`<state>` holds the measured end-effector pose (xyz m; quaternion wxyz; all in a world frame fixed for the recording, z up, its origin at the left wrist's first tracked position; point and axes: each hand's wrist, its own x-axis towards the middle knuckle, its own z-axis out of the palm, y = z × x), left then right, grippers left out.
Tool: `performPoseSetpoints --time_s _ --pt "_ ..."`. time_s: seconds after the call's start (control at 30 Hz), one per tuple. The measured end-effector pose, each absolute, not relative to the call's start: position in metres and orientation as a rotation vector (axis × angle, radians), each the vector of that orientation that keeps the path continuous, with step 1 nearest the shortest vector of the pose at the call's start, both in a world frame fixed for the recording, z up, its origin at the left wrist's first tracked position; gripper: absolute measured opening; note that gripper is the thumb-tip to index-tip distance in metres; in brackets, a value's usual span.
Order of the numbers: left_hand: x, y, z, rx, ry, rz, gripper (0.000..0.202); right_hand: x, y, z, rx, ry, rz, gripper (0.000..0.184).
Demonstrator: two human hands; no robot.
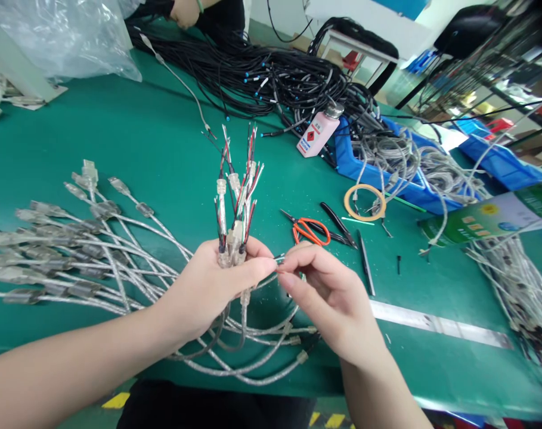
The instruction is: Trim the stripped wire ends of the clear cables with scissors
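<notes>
My left hand point(217, 280) is closed round a bundle of clear-jacketed USB cables point(237, 238). Their stripped ends stand upright above the fist, showing red, black and white wires point(250, 146). My right hand point(324, 286) pinches at a thin wire end point(279, 258), its fingertips meeting my left thumb and finger. What exactly lies between those fingertips is partly hidden. To the left, the USB plugs point(51, 262) of several cables fan out over the green table, and cable loops point(262, 369) hang below my hands.
Orange-handled scissors point(313, 231), black-handled pliers point(337, 223), tweezers point(365, 262) and a tape roll point(364, 202) lie beyond my right hand. Behind stand a pink bottle point(319, 132), blue bins point(346, 149) of cables and a black cable pile point(253, 77). Another person's hand point(185, 13) is at the far edge.
</notes>
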<state>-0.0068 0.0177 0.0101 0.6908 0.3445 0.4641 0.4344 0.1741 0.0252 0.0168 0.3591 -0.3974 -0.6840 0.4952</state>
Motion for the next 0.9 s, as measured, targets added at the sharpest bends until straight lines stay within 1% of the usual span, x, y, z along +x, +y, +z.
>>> performPoseSetpoints --time_s 0.17,0.47,0.67,0.77,0.83,0.9 --pt "-0.007 0.017 0.011 0.835 1.087 0.962 0.014 0.177 0.028 0.024 -1.075 -1.751 1.214 0.006" --pt "-0.007 0.017 0.021 0.819 1.073 0.908 0.014 0.172 0.025 0.019 -1.084 -1.74 1.194 0.006" --pt "-0.006 0.017 0.014 0.815 1.104 0.924 0.017 0.193 0.029 0.04 -1.147 -1.961 1.271 0.01" --pt "-0.005 0.016 0.009 0.845 1.095 0.914 0.02 0.21 0.036 0.046 -1.25 -2.158 1.104 0.01" --pt "-0.005 0.016 0.008 0.878 1.098 0.892 0.021 0.221 0.042 0.042 -1.35 -2.343 0.946 0.01" --pt "-0.005 0.016 0.007 0.9 1.11 0.87 0.022 0.228 0.05 0.033 -1.42 -2.528 0.855 0.015"
